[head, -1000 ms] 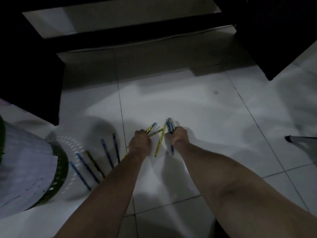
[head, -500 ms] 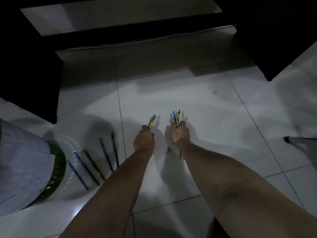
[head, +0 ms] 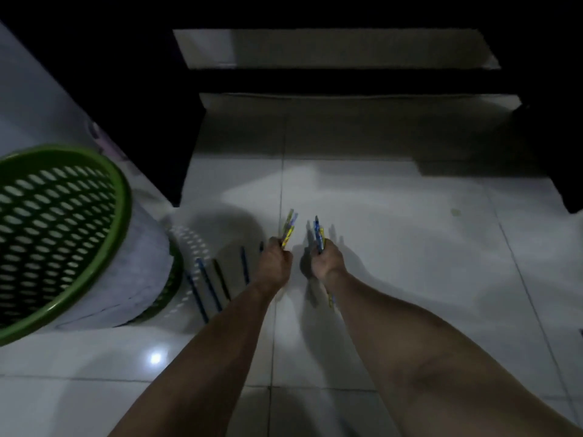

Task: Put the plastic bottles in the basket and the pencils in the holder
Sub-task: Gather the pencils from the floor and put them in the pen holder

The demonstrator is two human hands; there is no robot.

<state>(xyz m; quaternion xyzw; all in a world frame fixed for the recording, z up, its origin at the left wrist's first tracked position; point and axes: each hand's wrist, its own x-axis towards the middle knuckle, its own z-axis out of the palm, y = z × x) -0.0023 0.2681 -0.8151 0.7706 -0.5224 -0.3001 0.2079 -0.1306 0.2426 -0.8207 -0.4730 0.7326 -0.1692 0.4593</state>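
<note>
Head view: dim room, white tiled floor lit in a patch; both bare forearms reach out toward twelve o'clock.
Left hand: its grip is closed around a small bundle of yellow-and-blue patterned pencils, tips standing up and leaning slightly to one o'clock.
Right hand: fist clamped on a second bundle of blue-and-yellow pencils, ends poking out above and below the fist.
What changed: a second ago both hands were down on the floor gathering scattered pencils; now the two bundles are lifted clear and held upright, and the camera has swung left.
Loose pencils: several dark blue ones and one darker one, fanned on the floor at about ten o'clock from the left hand, just beside the basket.
Green perforated plastic basket: at nine o'clock, wrapped in pale sheeting, newly much more in view; I cannot see any bottles.
Holder: not in sight anywhere.
Meaning for the task: the picking-up of this batch looks finished; carrying it to the holder seems next, with the fanned pencils left to collect.
</note>
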